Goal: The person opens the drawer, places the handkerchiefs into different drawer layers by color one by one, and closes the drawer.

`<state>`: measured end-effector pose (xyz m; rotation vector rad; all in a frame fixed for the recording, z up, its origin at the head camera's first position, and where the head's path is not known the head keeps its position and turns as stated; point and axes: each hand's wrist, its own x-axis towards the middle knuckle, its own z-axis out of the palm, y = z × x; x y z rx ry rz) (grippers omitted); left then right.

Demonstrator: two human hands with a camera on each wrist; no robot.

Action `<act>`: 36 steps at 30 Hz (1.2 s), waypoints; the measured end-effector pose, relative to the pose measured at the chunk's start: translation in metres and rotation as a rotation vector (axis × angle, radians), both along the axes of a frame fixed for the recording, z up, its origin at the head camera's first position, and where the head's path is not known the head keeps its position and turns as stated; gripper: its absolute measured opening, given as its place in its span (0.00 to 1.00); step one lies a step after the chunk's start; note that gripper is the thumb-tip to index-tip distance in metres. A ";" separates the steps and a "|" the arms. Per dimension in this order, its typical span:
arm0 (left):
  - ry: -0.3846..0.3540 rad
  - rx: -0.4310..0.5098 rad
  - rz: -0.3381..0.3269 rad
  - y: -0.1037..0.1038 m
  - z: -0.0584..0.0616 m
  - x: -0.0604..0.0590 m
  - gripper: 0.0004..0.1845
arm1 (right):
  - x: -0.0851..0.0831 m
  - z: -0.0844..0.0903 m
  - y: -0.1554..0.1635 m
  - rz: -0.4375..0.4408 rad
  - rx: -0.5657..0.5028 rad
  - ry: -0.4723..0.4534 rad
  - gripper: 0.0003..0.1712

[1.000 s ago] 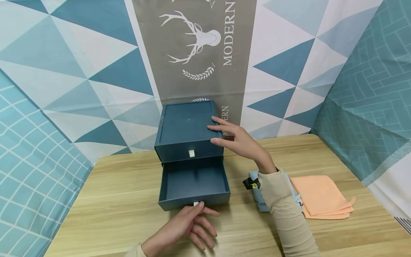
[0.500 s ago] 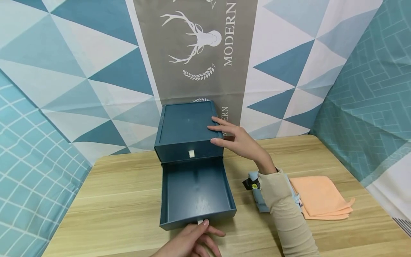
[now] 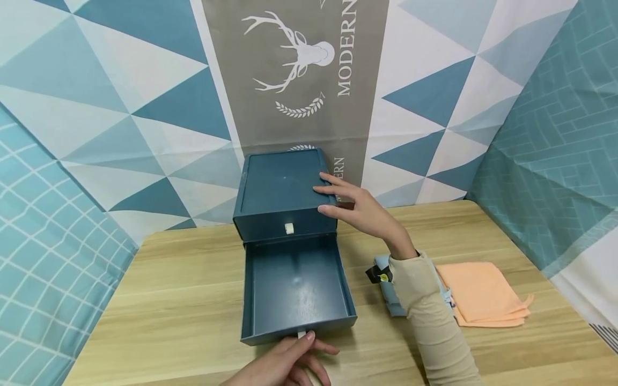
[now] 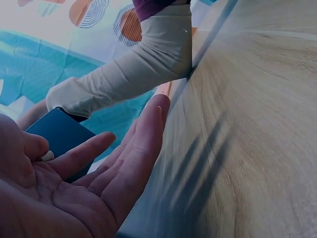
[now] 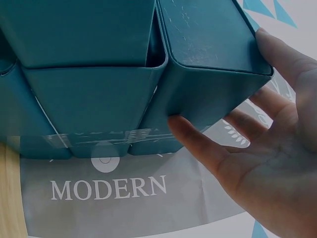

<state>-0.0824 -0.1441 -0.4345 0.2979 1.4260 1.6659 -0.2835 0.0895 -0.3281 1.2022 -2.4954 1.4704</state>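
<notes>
The lower drawer (image 3: 296,287) stands pulled well out and empty, left hand (image 3: 289,364) pinching its white pull tab (image 3: 301,334), right hand (image 3: 359,212) flat-fingered, steadying the teal drawer box (image 3: 282,193).

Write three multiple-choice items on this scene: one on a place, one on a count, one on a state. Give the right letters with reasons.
1. Where does the folded orange cloth lie?
A. in the lower drawer
B. on the wooden table, right of the box
C. on top of the box

2. How many drawers does the dark teal two-drawer box have?
A. two
B. three
C. four

3. The lower drawer is:
A. shut
B. removed
C. pulled out, nothing visible inside

B: it rests on the wooden table beside the sleeve.
A: one drawer shut above one open.
C: its bare floor shows; the left hand pinches its white tab.
</notes>
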 end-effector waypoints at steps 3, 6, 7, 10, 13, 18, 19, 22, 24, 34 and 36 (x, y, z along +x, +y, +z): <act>0.007 -0.002 -0.002 0.001 0.000 -0.001 0.36 | 0.000 0.001 0.001 -0.004 -0.004 -0.002 0.27; -0.005 -0.001 -0.008 0.000 0.002 -0.001 0.36 | 0.002 0.001 0.002 -0.006 -0.010 -0.005 0.26; -0.011 -0.001 -0.010 -0.001 0.003 -0.001 0.36 | 0.002 0.001 0.001 -0.006 -0.008 -0.005 0.26; -0.015 0.000 -0.010 -0.004 0.006 0.000 0.36 | 0.002 0.001 0.001 -0.004 -0.003 -0.007 0.27; -0.019 0.001 -0.010 -0.006 0.007 0.001 0.36 | 0.003 0.002 0.001 -0.004 0.006 -0.009 0.27; -0.005 0.001 -0.013 -0.006 0.006 0.001 0.35 | 0.004 0.003 0.001 -0.005 0.011 -0.001 0.28; -0.006 0.001 -0.015 -0.006 0.006 0.001 0.35 | 0.004 0.003 0.001 -0.006 0.012 0.001 0.28; -0.009 -0.006 -0.022 -0.006 0.004 0.000 0.35 | 0.006 0.005 0.001 -0.010 0.014 0.008 0.28; -0.014 -0.013 -0.023 -0.008 0.004 0.000 0.36 | 0.007 0.007 0.000 -0.020 0.028 0.020 0.29; -0.044 -0.007 -0.017 -0.010 0.005 0.000 0.35 | 0.033 0.020 0.003 -0.189 0.165 0.163 0.34; -0.052 0.002 -0.017 -0.010 0.005 0.000 0.35 | 0.040 0.021 0.008 -0.199 0.179 0.166 0.35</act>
